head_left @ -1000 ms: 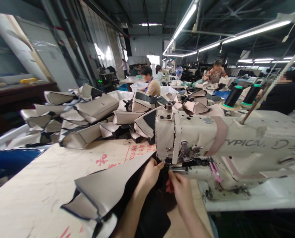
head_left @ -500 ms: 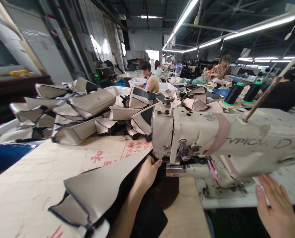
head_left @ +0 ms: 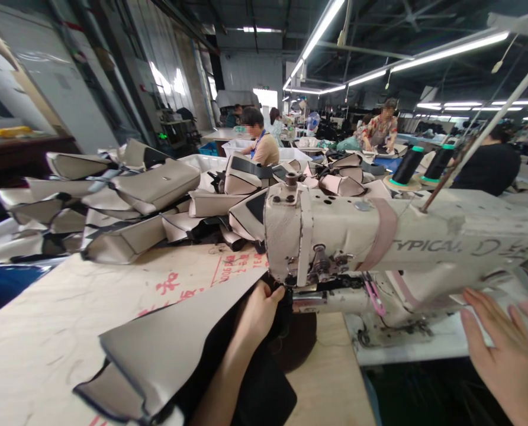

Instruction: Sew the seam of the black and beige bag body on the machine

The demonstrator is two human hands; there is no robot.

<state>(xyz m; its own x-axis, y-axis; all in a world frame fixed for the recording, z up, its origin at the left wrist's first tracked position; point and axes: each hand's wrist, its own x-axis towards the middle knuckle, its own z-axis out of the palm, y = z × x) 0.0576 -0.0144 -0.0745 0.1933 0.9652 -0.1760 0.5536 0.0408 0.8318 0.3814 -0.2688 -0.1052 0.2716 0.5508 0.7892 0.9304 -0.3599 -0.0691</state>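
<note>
A beige bag piece with black edging point(head_left: 166, 337) lies across the wooden board, its far end under the head of the sewing machine point(head_left: 335, 231). My left hand point(head_left: 260, 307) is closed on the piece's black edge, thumb and fingers pinching it close to the needle area, which is mostly hidden. Black lining hangs below my wrist. On the right, my right hand point(head_left: 504, 349) has its fingers stretched out and holds nothing visible. It is beside the underside of the machine arm, near a small pale corner whose nature I cannot make out.
Several beige bags point(head_left: 157, 183) are heaped behind the board point(head_left: 37, 325). Two black thread cones point(head_left: 408, 167) stand behind the machine, near a slanted metal rod point(head_left: 468, 154). A pink thread snip point(head_left: 373, 294) hangs by the machine bed. Co-workers point(head_left: 264, 145) sit or stand farther back.
The view has shifted slightly, so most things sit a little farther left. My right hand has moved slightly rightward, its fingers more spread. My left hand keeps its grip on the piece.
</note>
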